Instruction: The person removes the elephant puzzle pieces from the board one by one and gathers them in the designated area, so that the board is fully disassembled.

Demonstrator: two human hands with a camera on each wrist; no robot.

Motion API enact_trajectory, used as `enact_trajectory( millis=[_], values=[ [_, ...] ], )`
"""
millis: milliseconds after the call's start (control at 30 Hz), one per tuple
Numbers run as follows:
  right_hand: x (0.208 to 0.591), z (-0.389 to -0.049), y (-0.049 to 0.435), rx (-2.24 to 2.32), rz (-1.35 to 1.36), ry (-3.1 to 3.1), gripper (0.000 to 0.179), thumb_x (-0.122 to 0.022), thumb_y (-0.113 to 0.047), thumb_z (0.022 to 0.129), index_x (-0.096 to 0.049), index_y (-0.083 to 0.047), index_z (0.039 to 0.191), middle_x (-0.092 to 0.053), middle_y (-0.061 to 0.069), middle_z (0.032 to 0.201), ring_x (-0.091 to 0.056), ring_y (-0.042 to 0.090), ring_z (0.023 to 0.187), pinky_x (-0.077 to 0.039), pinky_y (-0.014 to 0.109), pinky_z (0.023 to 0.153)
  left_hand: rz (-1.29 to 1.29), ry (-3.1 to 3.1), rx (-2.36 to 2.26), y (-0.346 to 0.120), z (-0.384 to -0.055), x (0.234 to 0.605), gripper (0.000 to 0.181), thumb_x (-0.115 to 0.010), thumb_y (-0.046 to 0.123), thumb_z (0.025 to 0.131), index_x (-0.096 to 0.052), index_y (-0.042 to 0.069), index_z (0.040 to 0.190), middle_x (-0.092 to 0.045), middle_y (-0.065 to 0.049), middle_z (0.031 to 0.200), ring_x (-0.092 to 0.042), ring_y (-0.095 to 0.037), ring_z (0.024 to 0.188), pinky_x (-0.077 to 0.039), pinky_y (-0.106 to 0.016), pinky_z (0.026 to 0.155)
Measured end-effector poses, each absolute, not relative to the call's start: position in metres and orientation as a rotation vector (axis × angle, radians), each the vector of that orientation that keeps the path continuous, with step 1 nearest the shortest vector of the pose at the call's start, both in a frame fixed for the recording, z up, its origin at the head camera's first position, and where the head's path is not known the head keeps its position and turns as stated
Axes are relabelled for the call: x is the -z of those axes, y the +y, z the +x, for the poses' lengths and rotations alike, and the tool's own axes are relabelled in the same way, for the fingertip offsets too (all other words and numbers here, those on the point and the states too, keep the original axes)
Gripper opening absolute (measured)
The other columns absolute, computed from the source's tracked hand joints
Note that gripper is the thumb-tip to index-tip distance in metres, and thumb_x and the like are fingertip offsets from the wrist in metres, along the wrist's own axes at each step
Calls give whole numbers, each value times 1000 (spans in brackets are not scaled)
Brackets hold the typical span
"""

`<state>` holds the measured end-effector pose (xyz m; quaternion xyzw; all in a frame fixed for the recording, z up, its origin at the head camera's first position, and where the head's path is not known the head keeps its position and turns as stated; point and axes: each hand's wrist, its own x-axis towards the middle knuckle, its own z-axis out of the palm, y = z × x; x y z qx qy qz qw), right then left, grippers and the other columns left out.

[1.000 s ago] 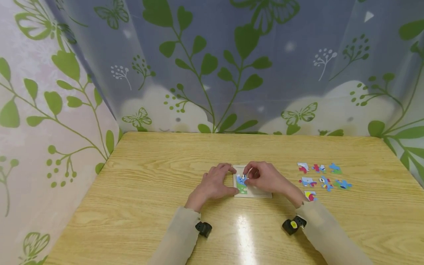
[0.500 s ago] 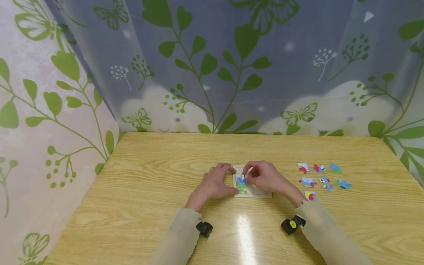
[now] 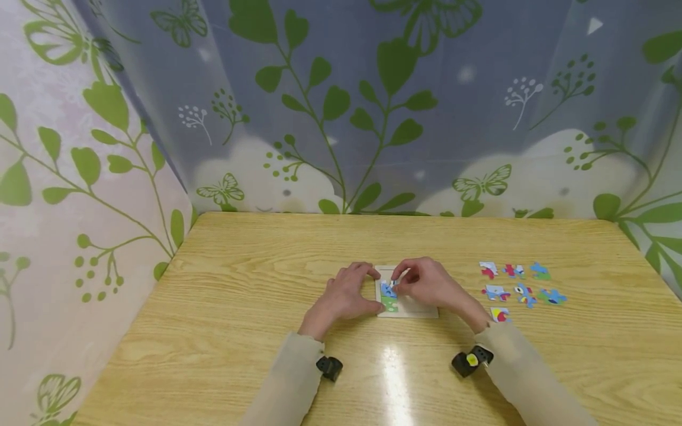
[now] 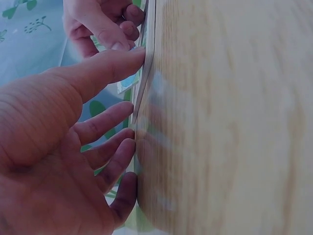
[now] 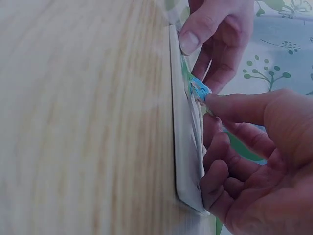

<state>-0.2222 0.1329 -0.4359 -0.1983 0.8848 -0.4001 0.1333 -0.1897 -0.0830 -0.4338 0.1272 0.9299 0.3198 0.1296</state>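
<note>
A small pale puzzle board (image 3: 417, 311) lies on the table, with blue and green jigsaw pieces (image 3: 389, 305) laid along its left side. My left hand (image 3: 346, 294) rests at the board's left edge, thumb by the near corner and index finger by the far one. In the left wrist view its thumb (image 4: 115, 66) presses the board's edge and the other fingers spread over the table. My right hand (image 3: 426, 284) is above the board, pinching a blue jigsaw piece (image 5: 199, 90) between thumb and fingers. The piece stands tilted over the laid ones; the hand partly hides it.
Several loose jigsaw pieces lie right of the board in rows, among them a blue-green piece (image 3: 539, 271) and a yellow-red piece (image 3: 499, 314). The wooden table (image 3: 240, 284) ends at a patterned curtain (image 3: 341, 118) behind.
My right hand shifts only slightly over the board, still pinching the jigsaw piece, whose tilt alters a little. The left hand stays at the board's edge.
</note>
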Motion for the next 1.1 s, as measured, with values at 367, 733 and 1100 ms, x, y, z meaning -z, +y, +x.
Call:
enact_trajectory(
  millis=[367, 733, 1100],
  values=[
    [434, -218, 148, 1249, -578, 2517, 8, -74, -13, 92, -72, -12, 99, -71, 4, 85, -62, 16, 77, -47, 29, 70, 396, 2708, -908, -84, -190, 433, 56, -81, 34, 85, -61, 22, 136, -44, -6, 159, -40, -37, 145, -30, -64, 116],
    [430, -210, 173, 1291, -567, 2513, 11, -74, -15, 93, -71, -9, 103, -72, 6, 88, -65, 17, 79, -50, 27, 68, 403, 2704, -912, -84, -188, 434, 57, -81, 34, 86, -60, 17, 136, -43, -9, 160, -39, -38, 145, -29, -64, 117],
    [424, -198, 198, 1293, -539, 2504, 15, -73, -18, 95, -71, -10, 107, -73, 8, 93, -67, 19, 81, -49, 27, 64, 417, 2686, -929, -85, -188, 434, 57, -80, 33, 87, -60, 16, 137, -40, -9, 162, -36, -39, 148, -23, -68, 119]
  ],
)
